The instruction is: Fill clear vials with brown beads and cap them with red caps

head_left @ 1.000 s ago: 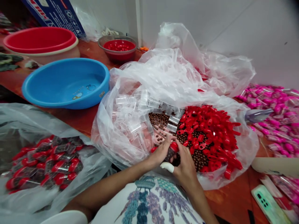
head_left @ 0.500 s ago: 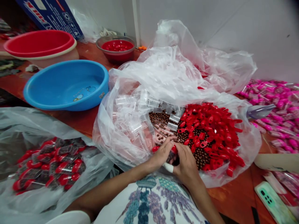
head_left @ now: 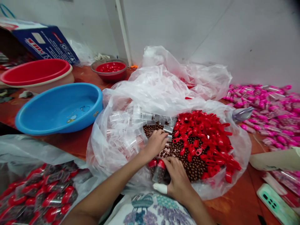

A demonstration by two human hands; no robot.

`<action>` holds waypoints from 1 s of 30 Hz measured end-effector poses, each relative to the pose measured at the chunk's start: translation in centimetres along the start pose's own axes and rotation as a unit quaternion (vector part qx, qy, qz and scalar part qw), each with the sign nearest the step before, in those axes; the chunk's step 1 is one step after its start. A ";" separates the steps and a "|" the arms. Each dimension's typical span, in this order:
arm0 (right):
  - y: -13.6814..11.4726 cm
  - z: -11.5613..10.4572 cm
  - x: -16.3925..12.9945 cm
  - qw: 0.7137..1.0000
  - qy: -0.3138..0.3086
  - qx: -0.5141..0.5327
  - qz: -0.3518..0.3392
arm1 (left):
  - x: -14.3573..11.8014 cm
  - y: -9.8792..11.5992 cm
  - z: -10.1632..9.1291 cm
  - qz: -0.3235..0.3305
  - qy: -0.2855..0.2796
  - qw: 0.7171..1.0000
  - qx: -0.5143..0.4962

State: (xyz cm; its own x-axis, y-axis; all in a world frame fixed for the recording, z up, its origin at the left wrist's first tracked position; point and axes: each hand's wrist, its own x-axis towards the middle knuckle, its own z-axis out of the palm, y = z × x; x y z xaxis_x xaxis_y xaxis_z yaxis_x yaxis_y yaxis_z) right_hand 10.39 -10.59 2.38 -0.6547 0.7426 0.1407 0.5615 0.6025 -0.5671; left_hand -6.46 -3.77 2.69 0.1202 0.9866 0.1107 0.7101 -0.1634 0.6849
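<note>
My left hand point(head_left: 156, 143) reaches over the brown beads, its fingers closed at the end of a clear plastic tube point(head_left: 169, 137). Another empty clear tube point(head_left: 168, 128) lies just beyond it. Nearer my body, my right hand point(head_left: 177, 175) curls around a clear container with a red cap point(head_left: 159, 172), filled with dark beads; the fingers are at its cap and the white-wrapped thumb at its base. A second filled container point(head_left: 152, 167) is beside it on the left. Loose red caps point(head_left: 203, 131) are heaped to the right, and small brown beads point(head_left: 197, 165) spread between.
A crumpled clear plastic sheet point(head_left: 150, 84) surrounds the parts, with empty tubes point(head_left: 124, 122) piled on its left. A blue basin point(head_left: 58, 107) and red basin point(head_left: 37, 72) stand left. Filled red-capped containers point(head_left: 47, 190) sit lower left, pink ones point(head_left: 269, 115) right, near a phone point(head_left: 276, 201).
My hands have separated. The left moved up and forward to the clear tube; the right stays low by the red-capped container, now more visible. The camera view has tilted up slightly.
</note>
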 end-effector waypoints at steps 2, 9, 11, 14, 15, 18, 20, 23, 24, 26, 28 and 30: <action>-0.5 0.1 0.1 1.000 -0.026 -0.006 -0.008 | 1.0 -0.5 0.3 0.021 -0.036 0.997 0.064; 0.2 -0.6 0.3 0.999 -0.044 0.016 -0.011 | 0.5 -1.5 -0.1 0.027 -0.079 0.990 0.115; 1.7 -0.7 0.6 1.000 -0.008 0.014 0.005 | 0.2 -1.9 -0.8 -0.008 -0.067 0.995 0.079; 4.4 -1.3 1.4 0.998 0.044 -0.034 0.032 | -0.2 -2.5 -1.7 -0.093 -0.044 0.995 -0.007; 5.2 -1.5 1.9 0.996 0.054 -0.060 0.041 | -0.2 -2.6 -1.9 -0.112 -0.040 0.992 -0.032; 7.0 -2.4 3.4 0.986 0.048 -0.151 0.043 | -0.3 -2.7 -2.0 -0.133 -0.023 0.987 -0.084; 7.6 -2.7 4.3 0.979 0.030 -0.200 0.032 | -0.3 -2.7 -1.8 -0.137 -0.004 0.985 -0.100; 7.8 -3.0 5.1 0.973 0.012 -0.228 0.026 | 0.0 -2.7 -1.5 -0.133 0.017 0.987 -0.093; 7.8 -3.0 5.1 0.973 0.012 -0.227 0.028 | 0.1 -2.7 -1.4 -0.131 0.017 0.988 -0.085; 8.0 -3.1 4.7 0.977 0.026 -0.207 0.037 | 0.3 -2.8 -1.4 -0.131 0.011 0.989 -0.073; 8.2 -3.3 3.8 0.984 0.064 -0.158 0.047 | 0.6 -2.8 -1.3 -0.136 0.005 0.987 -0.083; 8.4 -3.6 2.6 0.987 0.121 -0.085 0.062 | 0.9 -3.0 -0.9 -0.149 -0.008 0.981 -0.121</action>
State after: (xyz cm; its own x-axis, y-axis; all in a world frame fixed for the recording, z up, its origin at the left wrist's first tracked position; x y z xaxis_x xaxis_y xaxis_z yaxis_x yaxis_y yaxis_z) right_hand 15.26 -2.56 0.94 -0.4476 0.8491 0.2804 0.7198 0.5282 -0.4505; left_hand -9.10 -2.41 1.38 -0.0556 0.9900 -0.1299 0.5307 0.1395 0.8360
